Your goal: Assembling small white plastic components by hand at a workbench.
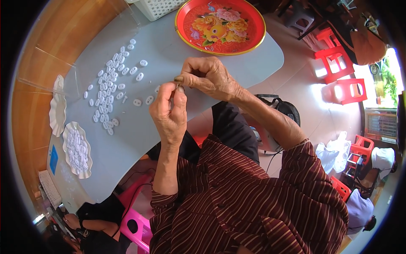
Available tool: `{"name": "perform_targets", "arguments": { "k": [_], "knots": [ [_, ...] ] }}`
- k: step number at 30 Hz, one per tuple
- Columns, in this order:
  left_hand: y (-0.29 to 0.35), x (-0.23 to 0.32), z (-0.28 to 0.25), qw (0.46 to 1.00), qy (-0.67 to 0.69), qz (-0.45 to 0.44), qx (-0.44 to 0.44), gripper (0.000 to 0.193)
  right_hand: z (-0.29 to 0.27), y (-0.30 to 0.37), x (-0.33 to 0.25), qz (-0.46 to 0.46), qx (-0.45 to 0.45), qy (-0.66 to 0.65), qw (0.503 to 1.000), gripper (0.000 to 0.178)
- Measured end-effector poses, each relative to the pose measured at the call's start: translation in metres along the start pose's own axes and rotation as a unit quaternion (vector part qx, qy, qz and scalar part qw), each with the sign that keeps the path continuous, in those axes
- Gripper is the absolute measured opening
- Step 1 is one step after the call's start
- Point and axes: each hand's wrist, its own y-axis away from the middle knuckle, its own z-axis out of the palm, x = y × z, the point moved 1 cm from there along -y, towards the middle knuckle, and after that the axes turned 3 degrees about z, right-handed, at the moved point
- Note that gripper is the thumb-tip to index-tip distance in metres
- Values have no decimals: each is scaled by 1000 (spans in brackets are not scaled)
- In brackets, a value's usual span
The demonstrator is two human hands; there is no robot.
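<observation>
My left hand (168,116) and my right hand (210,79) meet over the table with their fingertips touching. Thumb and forefinger are pinched together on each; whatever sits between them is too small and covered to make out. Several small white oval pieces (111,86), each with two dark marks or holes, lie scattered to the left of my hands. A few of them, such as one oval piece (149,100), rest right beside my left hand. Tiny white bits (124,99) lie among them.
The grey table (139,139) holds a red round flowered tray (253,40), a white perforated basket (158,9), a scalloped dish of small white parts (86,169) and another scalloped dish (58,112). Red stools (338,63) and other people (97,228) are around.
</observation>
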Motion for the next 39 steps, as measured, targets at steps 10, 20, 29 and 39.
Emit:
{"name": "perform_targets", "arguments": {
  "k": [10,20,29,39],
  "knots": [
    [1,-4,-1,985,135,-105,-15,14,0,4,2,-2,-28,-73,997,21],
    [0,-7,-2,998,61,-21,13,9,5,1,-3,17,-13,-63,998,22],
    [2,0,-6,991,95,-93,-11,19,8,2,12,-9,-31,-131,991,22],
    [-63,-35,-70,921,-347,122,-130,17,3,5,0,63,-25,-117,991,18]
  ]
}}
